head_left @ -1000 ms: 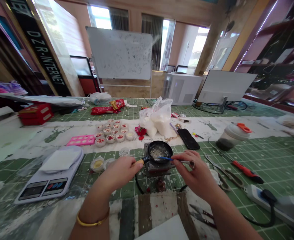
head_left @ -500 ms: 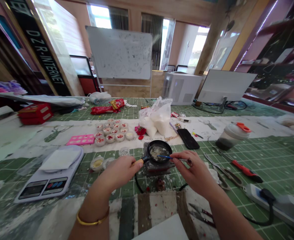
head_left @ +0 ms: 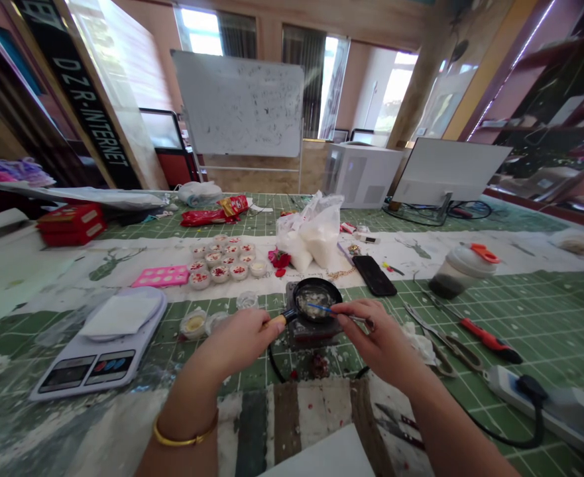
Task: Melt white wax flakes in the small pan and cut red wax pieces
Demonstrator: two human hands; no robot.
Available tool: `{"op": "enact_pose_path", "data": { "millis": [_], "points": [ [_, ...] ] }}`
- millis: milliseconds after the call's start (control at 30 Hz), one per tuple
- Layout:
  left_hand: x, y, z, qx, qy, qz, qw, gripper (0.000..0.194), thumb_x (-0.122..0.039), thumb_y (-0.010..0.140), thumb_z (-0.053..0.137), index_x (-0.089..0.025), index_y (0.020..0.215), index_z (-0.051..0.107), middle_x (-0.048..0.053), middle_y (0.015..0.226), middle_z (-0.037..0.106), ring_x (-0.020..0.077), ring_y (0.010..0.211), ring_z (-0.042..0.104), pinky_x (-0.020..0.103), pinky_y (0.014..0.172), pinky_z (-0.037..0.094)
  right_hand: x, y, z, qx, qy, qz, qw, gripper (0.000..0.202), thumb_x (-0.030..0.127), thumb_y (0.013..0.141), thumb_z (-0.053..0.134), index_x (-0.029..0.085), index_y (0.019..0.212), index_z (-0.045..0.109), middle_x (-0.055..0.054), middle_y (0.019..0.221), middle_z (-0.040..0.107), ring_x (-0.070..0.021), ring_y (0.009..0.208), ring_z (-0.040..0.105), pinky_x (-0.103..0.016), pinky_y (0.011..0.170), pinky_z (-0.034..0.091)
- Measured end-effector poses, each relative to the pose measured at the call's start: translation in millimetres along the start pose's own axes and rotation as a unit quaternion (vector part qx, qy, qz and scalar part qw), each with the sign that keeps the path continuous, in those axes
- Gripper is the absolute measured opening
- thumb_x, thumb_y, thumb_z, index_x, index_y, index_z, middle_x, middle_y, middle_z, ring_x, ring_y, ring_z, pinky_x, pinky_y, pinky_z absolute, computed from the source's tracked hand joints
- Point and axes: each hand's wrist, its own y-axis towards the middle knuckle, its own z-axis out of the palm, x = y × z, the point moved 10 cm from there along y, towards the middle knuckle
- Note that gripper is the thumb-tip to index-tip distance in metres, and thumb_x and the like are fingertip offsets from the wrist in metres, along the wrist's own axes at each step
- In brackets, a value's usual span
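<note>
A small black pan (head_left: 316,291) rests on a dark square heater (head_left: 311,334), with pale material inside it. My left hand (head_left: 244,338) is closed round the pan's tan handle (head_left: 276,322). Between the fingertips of my right hand (head_left: 374,334) is a thin blue stick (head_left: 321,307), whose tip reaches into the pan. Left of the pan stand a small cup of yellowish stuff (head_left: 194,324) and a clear empty-looking cup (head_left: 246,300). Behind them are several white-filled cups with red bits (head_left: 220,273).
White scale (head_left: 97,344) at left, pink mould (head_left: 160,276), bags of white material (head_left: 316,242) behind the pan. On the right lie a phone (head_left: 374,275), scissors (head_left: 458,351), a red-handled tool (head_left: 488,338) and a power strip (head_left: 530,397); a shaker cup (head_left: 461,271) stands there.
My right hand has shifted slightly left, and the blue stick's tip now lies a little farther left and up inside the pan. My left hand keeps its hold on the handle.
</note>
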Motion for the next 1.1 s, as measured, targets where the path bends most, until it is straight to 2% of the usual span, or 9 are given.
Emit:
{"op": "enact_pose_path", "data": {
  "millis": [167, 333, 400, 500, 600, 733, 867, 1033, 1100],
  "points": [
    [1.4, -0.6, -0.9, 0.011, 0.007, -0.013, 1.000, 0.049, -0.060, 0.080, 0.025, -0.020, 0.057, 0.043, 0.003, 0.058, 0.056, 0.0176, 0.054, 0.050, 0.028, 0.048, 0.025, -14.7, 4.4, -10.2, -0.078, -0.057, 0.034, 0.995, 0.019, 0.028, 0.084, 0.049, 0.021, 0.093, 0.064, -0.005, 0.087, 0.066, -0.0200, 0.086, 0.056, -0.038, 0.084, 0.036],
    [-0.2, -0.6, 0.7, 0.020, 0.005, -0.009, 1.000, 0.049, -0.059, 0.080, 0.024, -0.020, 0.058, 0.045, 0.003, 0.060, 0.057, 0.0171, 0.055, 0.051, 0.027, 0.049, 0.025, -3.6, 5.0, 8.9, 0.012, -0.004, 0.003, 1.000, 0.021, 0.027, 0.086, 0.046, 0.024, 0.097, 0.064, -0.004, 0.089, 0.065, -0.0193, 0.089, 0.055, -0.037, 0.085, 0.036],
    [-0.4, -0.8, 1.0, 0.020, 0.010, -0.007, 1.000, 0.049, -0.059, 0.081, 0.025, -0.020, 0.058, 0.045, 0.003, 0.060, 0.057, 0.0171, 0.056, 0.051, 0.027, 0.049, 0.026, -0.1, 4.1, 8.3, 0.025, 0.023, -0.006, 0.999, 0.020, 0.026, 0.085, 0.046, 0.024, 0.093, 0.064, -0.003, 0.089, 0.065, -0.0186, 0.090, 0.055, -0.035, 0.085, 0.036],
    [0.5, -1.0, 1.1, 0.021, 0.018, -0.010, 1.000, 0.050, -0.059, 0.081, 0.024, -0.020, 0.058, 0.045, 0.003, 0.059, 0.057, 0.0169, 0.055, 0.050, 0.027, 0.048, 0.025, -11.7, 5.8, -4.6, -0.021, -0.013, 0.030, 0.999, 0.017, 0.026, 0.082, 0.048, 0.023, 0.086, 0.065, -0.003, 0.082, 0.066, -0.0198, 0.086, 0.056, -0.038, 0.086, 0.036],
    [0.5, -0.9, 0.3, 0.021, 0.019, -0.012, 1.000, 0.051, -0.059, 0.081, 0.024, -0.020, 0.058, 0.045, 0.003, 0.059, 0.057, 0.0166, 0.054, 0.050, 0.027, 0.048, 0.025, -28.7, 7.6, -11.2, -0.062, -0.043, 0.081, 0.994, 0.020, 0.028, 0.082, 0.048, 0.021, 0.089, 0.065, -0.005, 0.084, 0.067, -0.0216, 0.085, 0.057, -0.039, 0.085, 0.036],
    [0.2, -0.9, 0.4, 0.025, 0.014, -0.014, 0.999, 0.050, -0.059, 0.081, 0.024, -0.020, 0.059, 0.047, 0.003, 0.060, 0.058, 0.0165, 0.055, 0.051, 0.027, 0.048, 0.026, -27.6, 9.4, 0.9, -0.026, -0.002, 0.068, 0.997, 0.022, 0.030, 0.083, 0.047, 0.023, 0.093, 0.065, -0.004, 0.090, 0.068, -0.0210, 0.089, 0.057, -0.037, 0.083, 0.038],
    [-0.7, -1.4, -0.1, 0.018, 0.020, -0.006, 1.000, 0.051, -0.059, 0.081, 0.024, -0.019, 0.058, 0.046, 0.003, 0.059, 0.057, 0.0162, 0.055, 0.050, 0.027, 0.049, 0.025, -23.4, 6.5, -13.6, -0.075, -0.014, 0.062, 0.995, 0.020, 0.029, 0.082, 0.048, 0.021, 0.086, 0.066, -0.004, 0.084, 0.067, -0.0207, 0.087, 0.057, -0.037, 0.084, 0.037],
    [-0.1, -2.6, 0.3, 0.022, 0.020, -0.015, 0.999, 0.051, -0.060, 0.081, 0.023, -0.020, 0.058, 0.046, 0.003, 0.060, 0.058, 0.0162, 0.054, 0.050, 0.027, 0.048, 0.025, -24.7, 7.9, -7.4, -0.031, -0.021, 0.054, 0.998, 0.021, 0.031, 0.084, 0.047, 0.023, 0.092, 0.065, -0.004, 0.087, 0.067, -0.0206, 0.086, 0.057, -0.039, 0.084, 0.037],
    [-0.3, -2.8, 0.2, 0.022, 0.020, -0.018, 0.999, 0.051, -0.060, 0.081, 0.023, -0.020, 0.058, 0.046, 0.003, 0.060, 0.058, 0.0163, 0.054, 0.050, 0.027, 0.047, 0.025, -22.8, 7.8, -8.5, -0.046, -0.013, 0.049, 0.998, 0.021, 0.030, 0.085, 0.047, 0.022, 0.092, 0.065, -0.004, 0.088, 0.067, -0.0203, 0.088, 0.056, -0.038, 0.085, 0.037]
  ]
}}
